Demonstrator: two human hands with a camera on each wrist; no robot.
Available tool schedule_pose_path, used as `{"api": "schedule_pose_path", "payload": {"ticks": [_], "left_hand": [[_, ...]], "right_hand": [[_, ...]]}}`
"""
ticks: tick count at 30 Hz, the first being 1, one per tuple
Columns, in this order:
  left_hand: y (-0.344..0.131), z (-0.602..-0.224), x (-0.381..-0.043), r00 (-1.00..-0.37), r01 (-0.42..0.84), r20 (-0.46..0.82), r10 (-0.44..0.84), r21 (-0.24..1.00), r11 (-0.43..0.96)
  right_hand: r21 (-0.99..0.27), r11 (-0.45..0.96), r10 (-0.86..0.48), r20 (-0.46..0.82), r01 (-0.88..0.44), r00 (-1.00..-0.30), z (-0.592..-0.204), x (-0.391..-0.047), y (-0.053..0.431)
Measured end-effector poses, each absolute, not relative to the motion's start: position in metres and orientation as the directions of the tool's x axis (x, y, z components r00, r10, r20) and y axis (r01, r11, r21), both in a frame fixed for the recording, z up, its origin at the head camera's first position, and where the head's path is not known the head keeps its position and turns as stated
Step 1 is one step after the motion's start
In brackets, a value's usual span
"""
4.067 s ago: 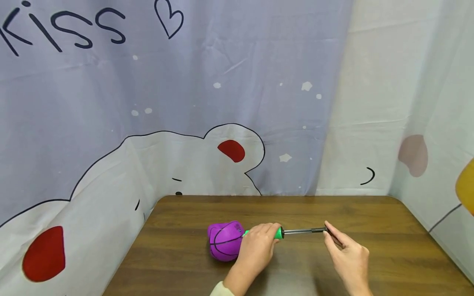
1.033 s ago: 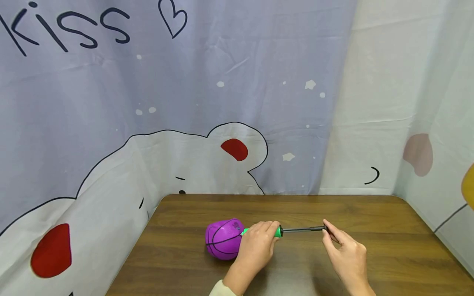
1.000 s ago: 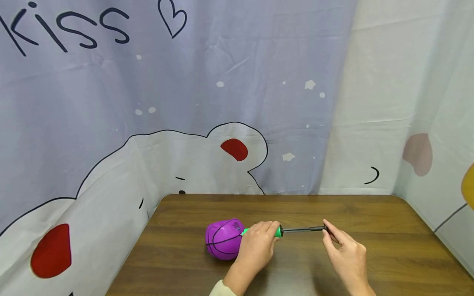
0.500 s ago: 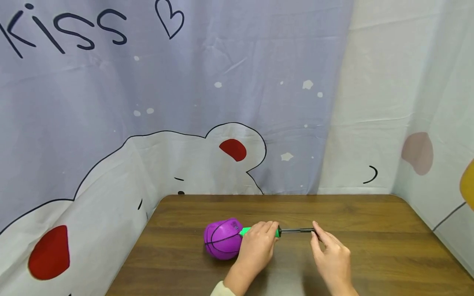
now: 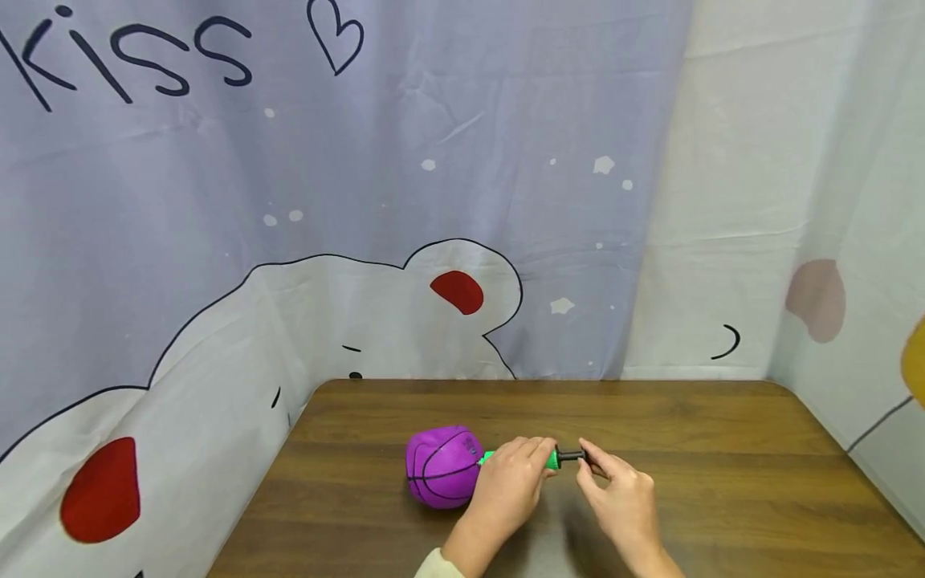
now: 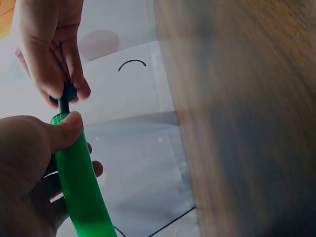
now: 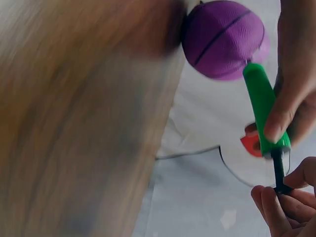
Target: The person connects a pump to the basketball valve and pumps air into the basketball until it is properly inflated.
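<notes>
Two hands (image 5: 509, 486) (image 5: 623, 499) | one green pump (image 7: 264, 103), gripped | one purple ball (image 5: 442, 470)

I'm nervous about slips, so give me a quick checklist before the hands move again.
1. Left hand gripping the green pump: ok.
2. Right hand pinching the black handle: ok.
3. Pump's front end meeting the purple ball: ok.
4. Connection there fully seated: cannot tell.
5. Black rod drawn well out: not ok, only a short length shows.
6. Ball firm: cannot tell by sight.
</notes>
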State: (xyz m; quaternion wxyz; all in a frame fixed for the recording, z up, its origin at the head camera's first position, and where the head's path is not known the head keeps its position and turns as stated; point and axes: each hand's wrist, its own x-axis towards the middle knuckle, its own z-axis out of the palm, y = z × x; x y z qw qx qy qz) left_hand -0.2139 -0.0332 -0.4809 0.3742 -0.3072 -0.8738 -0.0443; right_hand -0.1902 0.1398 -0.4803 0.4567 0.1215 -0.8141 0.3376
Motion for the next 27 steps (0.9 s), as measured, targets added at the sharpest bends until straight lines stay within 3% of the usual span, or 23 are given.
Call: {"api": "schedule_pose_path", "payload": {"ticks": [10, 17, 27], "left_hand": [[-0.04, -0.476, -0.217, -0.598, 0.538, 0.637, 0.486, -0.131, 0.833], [-0.04, -0.474, -0.217, -0.609, 0.542, 0.624, 0.489, -0.122, 0.831], [-0.035, -0.472, -0.214, -0.576, 0.529, 0.659, 0.483, -0.149, 0.835]], "right_hand": [[-0.532, 0.746, 0.216, 0.762, -0.401, -0.61, -0.465, -0.187, 0.182], [-0.568, 0.728, 0.244, 0.739, -0.385, -0.628, -0.465, -0.183, 0.19], [-0.453, 0.777, 0.21, 0.842, -0.437, -0.497, -0.471, -0.183, 0.171]]}}
